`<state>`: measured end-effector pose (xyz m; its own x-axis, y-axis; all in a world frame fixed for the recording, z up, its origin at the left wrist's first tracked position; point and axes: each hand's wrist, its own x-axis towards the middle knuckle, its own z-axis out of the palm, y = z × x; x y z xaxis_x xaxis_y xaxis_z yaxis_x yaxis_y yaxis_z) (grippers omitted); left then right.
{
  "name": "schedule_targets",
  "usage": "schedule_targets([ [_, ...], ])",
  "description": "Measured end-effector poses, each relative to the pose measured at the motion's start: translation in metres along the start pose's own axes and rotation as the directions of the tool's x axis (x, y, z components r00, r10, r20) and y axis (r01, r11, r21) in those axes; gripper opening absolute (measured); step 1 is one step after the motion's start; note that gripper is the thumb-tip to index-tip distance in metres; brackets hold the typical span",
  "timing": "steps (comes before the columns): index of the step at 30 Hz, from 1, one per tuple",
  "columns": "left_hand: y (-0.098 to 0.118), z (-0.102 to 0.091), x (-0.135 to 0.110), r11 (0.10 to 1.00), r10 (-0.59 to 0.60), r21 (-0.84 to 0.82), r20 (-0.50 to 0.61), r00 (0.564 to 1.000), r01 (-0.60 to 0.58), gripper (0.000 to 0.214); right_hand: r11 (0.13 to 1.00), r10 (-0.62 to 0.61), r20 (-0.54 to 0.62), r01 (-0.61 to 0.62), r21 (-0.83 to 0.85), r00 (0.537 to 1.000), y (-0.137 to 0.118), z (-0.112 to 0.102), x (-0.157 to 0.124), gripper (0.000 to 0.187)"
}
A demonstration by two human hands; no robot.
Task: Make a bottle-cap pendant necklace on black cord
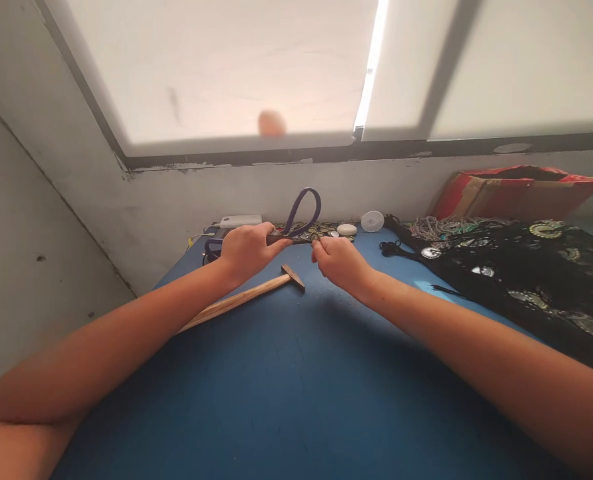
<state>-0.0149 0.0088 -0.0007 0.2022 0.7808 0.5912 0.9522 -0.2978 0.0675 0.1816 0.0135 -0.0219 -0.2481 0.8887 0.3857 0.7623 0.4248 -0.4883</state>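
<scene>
My left hand [249,249] is closed around a pair of scissors [301,215] with purple handle loops; one loop sticks up above the hand. The blades point right toward my right hand [339,260], which pinches a small item at its fingertips that is too small to name. Both hands hover over the far part of a blue table [286,387]. A hammer [246,297] with a wooden handle lies on the table just below my left hand.
Black cloth [516,273] with round shiny ornaments and beads covers the right side. A red-edged cardboard box [516,190] stands behind it. A white power bank [239,221], a white oval stone [346,229] and a clear round lid [372,221] lie along the back wall.
</scene>
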Motion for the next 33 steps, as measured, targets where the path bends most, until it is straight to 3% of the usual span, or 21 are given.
schedule_targets([
  [9,0.006,-0.007,0.000,0.958,-0.131,-0.239,0.131,0.983,0.160,0.048,1.000,-0.031,-0.040,0.031,-0.004,0.999,-0.002,0.001,0.003,0.040],
  [14,0.003,-0.002,0.002,0.874,-0.167,-0.416,0.228,0.959,0.251,0.050,0.997,-0.074,-0.094,0.070,-0.044,0.993,0.000,0.002,0.005,0.038],
  [19,0.005,-0.004,0.004,0.699,-0.202,-0.573,0.416,0.887,0.428,0.047,0.989,-0.130,-0.167,0.116,-0.088,0.977,0.004,0.004,0.004,0.037],
  [23,0.011,-0.009,0.002,0.645,-0.190,-0.588,0.496,0.847,0.488,0.047,0.977,-0.197,-0.222,0.172,-0.127,0.955,0.007,0.004,0.002,0.037],
  [29,0.016,-0.013,-0.003,0.469,-0.103,-0.667,0.609,0.786,0.579,0.052,0.945,-0.312,-0.283,0.264,-0.195,0.907,0.010,-0.002,0.002,0.036],
  [33,0.019,-0.018,-0.004,0.433,-0.049,-0.655,0.669,0.742,0.619,0.057,0.914,-0.386,-0.307,0.315,-0.257,0.870,0.014,-0.010,0.003,0.038],
])
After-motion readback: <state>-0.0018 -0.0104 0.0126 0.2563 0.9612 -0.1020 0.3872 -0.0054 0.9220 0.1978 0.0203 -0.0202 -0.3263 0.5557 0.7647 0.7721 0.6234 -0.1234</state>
